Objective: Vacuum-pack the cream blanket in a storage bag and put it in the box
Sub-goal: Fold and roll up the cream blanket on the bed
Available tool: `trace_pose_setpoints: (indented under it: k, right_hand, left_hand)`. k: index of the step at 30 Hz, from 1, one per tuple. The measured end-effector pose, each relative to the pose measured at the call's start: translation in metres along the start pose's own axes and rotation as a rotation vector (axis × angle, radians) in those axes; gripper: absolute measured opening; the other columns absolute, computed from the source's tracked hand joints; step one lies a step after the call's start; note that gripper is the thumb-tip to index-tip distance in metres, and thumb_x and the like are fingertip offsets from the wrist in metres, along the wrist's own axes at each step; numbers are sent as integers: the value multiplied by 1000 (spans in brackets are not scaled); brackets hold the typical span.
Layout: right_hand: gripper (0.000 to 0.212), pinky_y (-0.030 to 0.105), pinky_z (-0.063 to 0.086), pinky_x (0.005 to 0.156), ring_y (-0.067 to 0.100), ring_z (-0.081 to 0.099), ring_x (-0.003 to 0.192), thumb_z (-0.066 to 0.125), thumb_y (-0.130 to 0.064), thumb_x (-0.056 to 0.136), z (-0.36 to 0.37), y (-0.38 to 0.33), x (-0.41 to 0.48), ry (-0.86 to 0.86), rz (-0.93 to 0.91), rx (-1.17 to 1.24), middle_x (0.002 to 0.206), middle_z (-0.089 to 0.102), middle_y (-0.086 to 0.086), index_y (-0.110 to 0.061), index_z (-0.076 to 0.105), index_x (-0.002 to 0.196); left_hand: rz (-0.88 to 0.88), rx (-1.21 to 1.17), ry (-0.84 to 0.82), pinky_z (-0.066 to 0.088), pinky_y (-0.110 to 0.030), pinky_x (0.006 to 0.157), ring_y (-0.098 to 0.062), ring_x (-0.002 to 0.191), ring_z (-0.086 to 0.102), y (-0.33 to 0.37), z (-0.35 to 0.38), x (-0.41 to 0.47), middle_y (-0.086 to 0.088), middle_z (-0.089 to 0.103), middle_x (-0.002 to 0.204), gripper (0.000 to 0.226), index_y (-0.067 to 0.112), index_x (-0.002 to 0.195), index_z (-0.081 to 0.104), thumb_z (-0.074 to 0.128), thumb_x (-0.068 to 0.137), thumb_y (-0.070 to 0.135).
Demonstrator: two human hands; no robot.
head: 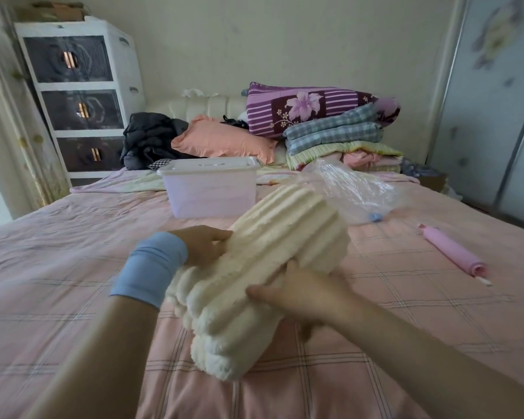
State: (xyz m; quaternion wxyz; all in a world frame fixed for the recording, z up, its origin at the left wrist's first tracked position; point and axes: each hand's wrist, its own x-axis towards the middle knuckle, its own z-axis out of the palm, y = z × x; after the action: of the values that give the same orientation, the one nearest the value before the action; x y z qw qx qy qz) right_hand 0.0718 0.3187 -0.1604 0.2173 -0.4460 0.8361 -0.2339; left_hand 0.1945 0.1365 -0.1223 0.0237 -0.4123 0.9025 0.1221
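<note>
Clutching the folded cream blanket (242,297) in left hand (206,243) and right hand (300,294), storage bag (354,192) and lidded box (209,192) beyond it; bagging, vacuuming and boxing to come.

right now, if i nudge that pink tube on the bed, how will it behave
The pink tube looks round and rigid, so it may roll; the soft bedspread would likely slow it. Being slim, it is probably light.

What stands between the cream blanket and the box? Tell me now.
The lid sits on the box, closing its top. The cream blanket, gripped by the left hand and right hand, is not yet in the storage bag, which lies crumpled just past its far end. Nothing else visible lies between them.
</note>
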Motion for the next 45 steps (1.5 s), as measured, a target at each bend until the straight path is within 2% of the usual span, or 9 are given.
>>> trace_pose_setpoints:
  k: [3, 5, 9, 12, 19, 23, 31, 35, 45]
  right_hand:
    - [67, 34, 39, 70, 24, 60, 85, 33, -77, 91, -39, -1, 12, 429, -125, -574, 100, 69, 6, -17, 63, 95]
    - [66, 37, 44, 74, 25, 60, 89, 28, -69, 95, -49, 0, 32, 559, -181, -561, 104, 65, 7, -14, 63, 107]
    - [63, 64, 7, 119, 27, 8, 154, 34, -68, 93, -39, 7, 85, 332, -432, -561, 166, 16, 7, -46, 29, 152]
    - [54, 63, -13, 117, 13, -8, 155, 27, -68, 97, -9, 18, 112, 178, -516, -521, 169, 6, -7, -57, 24, 150]
    - [70, 66, -6, 114, 12, 3, 155, 9, -76, 84, 7, 21, 111, 270, -474, -515, 167, 17, -12, -58, 25, 149]
    - [72, 68, -1, 115, 12, 3, 155, 6, -77, 83, 9, 36, 103, 338, -510, -478, 167, 16, -12, -56, 28, 149]
    - [89, 73, 8, 112, 27, 2, 155, -1, -89, 73, -23, 75, 110, 486, -349, -559, 169, 4, 1, -55, 8, 154]
    - [103, 73, 3, 114, 28, -7, 156, -15, -100, 55, -26, 83, 122, 377, -376, -626, 169, -7, -1, -60, -11, 150]
    - [93, 68, -3, 116, 21, 2, 156, 10, -91, 72, -19, 73, 143, 425, -496, -562, 168, 12, -5, -51, 10, 156]
  left_hand:
    - [-38, -116, 2, 25, -39, 114, -27, 140, 36, 22, 13, -1, -3, 35, 156, 59, 30, 152, 27, 34, 99, 54]
    - [-75, -138, -4, 32, -45, 110, -33, 135, 41, 30, 23, -3, -4, 37, 153, 85, 36, 153, 20, 36, 83, 81]
    - [-3, 8, 58, 33, -49, 110, -33, 138, 36, 31, 41, -14, -3, 30, 156, 95, 40, 153, 15, 37, 74, 89]
    - [21, -82, 204, 27, -50, 114, -28, 141, 31, 22, 59, -17, 2, 28, 158, 73, 42, 151, 24, 33, 87, 76]
    - [-463, -980, 237, 32, -53, 112, -39, 137, 35, -4, 81, -39, -11, 27, 156, 125, 32, 154, 12, 71, 55, 79]
    - [-489, -1383, 129, 41, -66, 94, -45, 126, 42, 1, 94, -38, -5, 30, 148, 127, 58, 143, 5, 86, 45, 69]
    - [-4, -1292, 255, 51, -42, 98, -21, 116, 56, 27, 64, 32, 2, 50, 131, 108, 37, 149, 25, 90, 63, 37]
    - [-74, -1203, 150, 52, -47, 95, -26, 113, 59, 15, 59, 72, -3, 50, 134, 119, 40, 147, 26, 89, 48, 60]
    - [-168, -1508, -94, 51, -60, 90, -39, 108, 66, -27, 73, 100, -15, 62, 130, 103, 29, 141, 44, 85, 54, 68]
